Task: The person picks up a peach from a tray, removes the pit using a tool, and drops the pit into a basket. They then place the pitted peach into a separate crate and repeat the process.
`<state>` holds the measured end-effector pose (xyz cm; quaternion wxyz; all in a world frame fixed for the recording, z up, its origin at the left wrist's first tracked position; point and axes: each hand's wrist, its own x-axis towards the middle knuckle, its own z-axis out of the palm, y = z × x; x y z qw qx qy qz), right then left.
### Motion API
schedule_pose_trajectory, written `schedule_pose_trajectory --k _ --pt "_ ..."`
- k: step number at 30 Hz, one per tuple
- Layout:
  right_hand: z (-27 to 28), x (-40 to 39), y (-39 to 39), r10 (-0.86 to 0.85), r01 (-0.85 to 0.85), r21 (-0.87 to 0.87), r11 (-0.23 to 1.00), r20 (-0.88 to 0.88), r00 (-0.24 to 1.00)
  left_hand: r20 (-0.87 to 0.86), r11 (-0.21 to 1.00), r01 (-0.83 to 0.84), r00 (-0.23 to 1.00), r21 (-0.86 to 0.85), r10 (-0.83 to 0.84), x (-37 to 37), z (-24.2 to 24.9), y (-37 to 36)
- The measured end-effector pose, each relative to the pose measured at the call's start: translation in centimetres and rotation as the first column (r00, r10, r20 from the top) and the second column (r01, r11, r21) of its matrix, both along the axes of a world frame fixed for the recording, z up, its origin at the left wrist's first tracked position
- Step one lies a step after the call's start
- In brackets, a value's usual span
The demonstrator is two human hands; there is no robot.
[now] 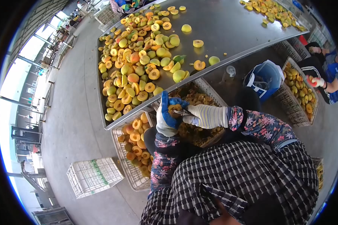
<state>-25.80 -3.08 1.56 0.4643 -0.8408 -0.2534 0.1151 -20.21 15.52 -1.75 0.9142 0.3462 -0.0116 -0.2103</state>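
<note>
Flanking crates, peach-heaped table ahead

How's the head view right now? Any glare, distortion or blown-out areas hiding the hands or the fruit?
Head view: strong fisheye bend, black corners all round. Windows at the left edge are blown out white. The metal table shows a soft sheen, no hard glare. Left hand and right hand are evenly lit and fairly sharp around the peach half; the tool at it is too small to make out.
</note>
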Motion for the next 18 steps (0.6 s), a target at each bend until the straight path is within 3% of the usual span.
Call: schedule_pose_trajectory --k 1,3,4,5,6,7,8,9,11,13,15,16,18 --pt "1.7 -0.3 0.3 -0.053 0.059 0.019 0.998 -0.235 0.97 -0.111 0.984 0.051 0.991 -0.172 -0.071 0.1 0.3 -0.3" --pt "4.8 -1.0 1.2 -0.127 0.18 0.013 0.984 -0.66 0.741 0.063 0.999 -0.046 0.997 -0.005 0.046 -0.2 -1.1 -0.7" --pt "3.5 -1.2 1.6 -0.112 0.263 0.111 0.958 -0.699 0.706 -0.026 0.996 -0.083 0.996 -0.016 0.082 0.0 -0.6 -1.0" --pt "1.1 -1.2 2.1 -0.149 0.247 0.163 0.955 -0.46 0.876 -0.114 0.993 -0.116 0.987 -0.021 0.113 0.0 -0.1 -1.3" --pt "0.3 -0.8 2.9 -0.186 0.222 0.208 0.953 -0.18 0.966 -0.111 0.974 -0.214 0.972 -0.073 0.205 -0.3 0.0 -1.9" --pt "-0.5 -0.8 3.1 -0.218 0.186 0.241 0.952 0.113 0.969 -0.115 0.979 -0.202 0.973 -0.026 0.198 -0.3 0.3 -2.0" --pt "-1.1 -1.1 1.9 -0.18 0.179 0.049 0.983 0.025 0.983 -0.121 0.981 -0.194 0.973 0.02 0.195 -0.3 0.6 -1.9" --pt "-1.4 -0.8 1.4 -0.149 0.151 -0.023 0.988 0.042 0.988 -0.129 0.981 -0.184 0.973 0.067 0.192 -0.4 0.7 -1.7" --pt "-2.3 -0.3 0.6 -0.079 0.089 -0.167 0.982 0.067 0.995 0.089 0.982 -0.068 0.995 0.176 0.053 -0.1 -0.9 -0.9" --pt "-3.2 -0.3 0.6 -0.085 0.091 -0.059 0.994 0.085 0.993 -0.11 0.997 0.074 0.991 -0.013 -0.075 0.3 -0.7 -0.8" --pt "-4.3 -0.2 0.9 -0.103 0.098 0.115 0.988 0.037 0.994 -0.061 0.999 0.021 0.998 -0.024 -0.022 0.2 -0.6 -1.2" --pt "-2.6 -0.5 1.2 -0.11 0.141 0.138 0.98 -0.211 0.971 -0.04 1.0 -0.007 0.999 -0.028 0.006 0.0 -0.7 -1.2" --pt "2.6 -1.2 1.3 -0.094 0.244 0.143 0.959 -0.654 0.751 -0.027 0.997 -0.083 0.996 -0.007 0.083 -0.4 -1.0 -1.4"
